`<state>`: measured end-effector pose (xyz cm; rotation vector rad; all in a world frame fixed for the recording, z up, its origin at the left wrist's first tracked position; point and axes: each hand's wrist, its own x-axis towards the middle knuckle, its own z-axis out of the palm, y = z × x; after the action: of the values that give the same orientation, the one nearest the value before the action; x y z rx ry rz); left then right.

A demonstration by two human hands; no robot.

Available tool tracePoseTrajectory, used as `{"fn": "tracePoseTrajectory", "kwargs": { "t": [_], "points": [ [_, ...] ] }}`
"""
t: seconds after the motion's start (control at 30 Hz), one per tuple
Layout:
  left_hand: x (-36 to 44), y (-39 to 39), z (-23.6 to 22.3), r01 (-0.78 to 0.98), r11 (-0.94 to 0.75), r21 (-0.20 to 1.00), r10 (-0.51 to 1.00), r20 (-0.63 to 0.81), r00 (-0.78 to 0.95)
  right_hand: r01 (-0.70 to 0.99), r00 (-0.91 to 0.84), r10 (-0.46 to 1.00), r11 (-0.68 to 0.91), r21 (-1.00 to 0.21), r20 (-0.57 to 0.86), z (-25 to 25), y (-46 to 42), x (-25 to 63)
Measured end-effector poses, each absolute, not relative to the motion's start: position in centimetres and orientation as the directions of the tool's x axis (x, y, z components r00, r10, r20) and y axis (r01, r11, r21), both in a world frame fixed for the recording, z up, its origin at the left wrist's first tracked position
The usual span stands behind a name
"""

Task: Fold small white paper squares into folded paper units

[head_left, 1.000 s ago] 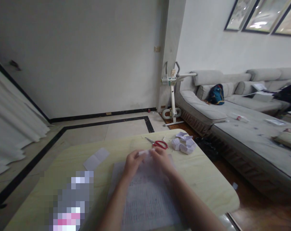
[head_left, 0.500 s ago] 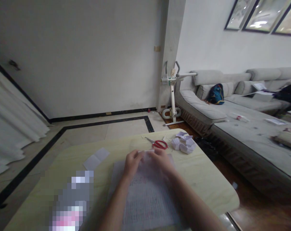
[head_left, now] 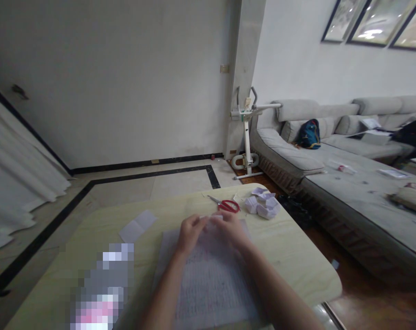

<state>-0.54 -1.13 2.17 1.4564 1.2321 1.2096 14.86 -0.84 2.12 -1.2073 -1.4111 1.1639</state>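
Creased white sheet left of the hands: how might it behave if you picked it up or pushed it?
The creased sheet looks thin, so it is probably light and floppy, perhaps bending at its fold. Lying nearly flat on the smooth-looking table, it would likely slide rather than roll when pushed.

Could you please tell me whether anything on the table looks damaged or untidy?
Yes: the crumpled white papers near the table's far right corner look scrunched, unlike the flatter creased sheet at left. Nothing looks spilled.
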Motion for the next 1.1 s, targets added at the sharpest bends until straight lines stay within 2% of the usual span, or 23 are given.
{"fn": "tracePoseTrajectory", "kwargs": {
  "t": [0.43,0.63,0.9,1.1],
  "points": [
    [-0.39,-1.28,2.35,0.116,-0.15,0.982,0.988,0.146,0.043,0.148,-0.063,0.994,0.096,-0.984,0.087,2.21,-0.77,14.9],
    [-0.35,-1.3,2.47,0.125,-0.176,0.976,0.983,0.168,0.073,0.119,-0.049,0.998,0.037,-0.992,0.032,2.39,-0.87,14.96],
    [-0.51,-1.04,2.05,0.127,-0.156,0.98,0.987,0.158,-0.004,0.013,-0.087,0.996,-0.031,-0.999,-0.032,1.98,-0.95,14.77],
    [-0.36,-1.15,2.19,0.12,-0.116,0.986,0.993,0.115,0.012,0.027,-0.105,0.994,-0.036,-0.999,-0.039,1.78,-0.89,14.76]
  ]
}}
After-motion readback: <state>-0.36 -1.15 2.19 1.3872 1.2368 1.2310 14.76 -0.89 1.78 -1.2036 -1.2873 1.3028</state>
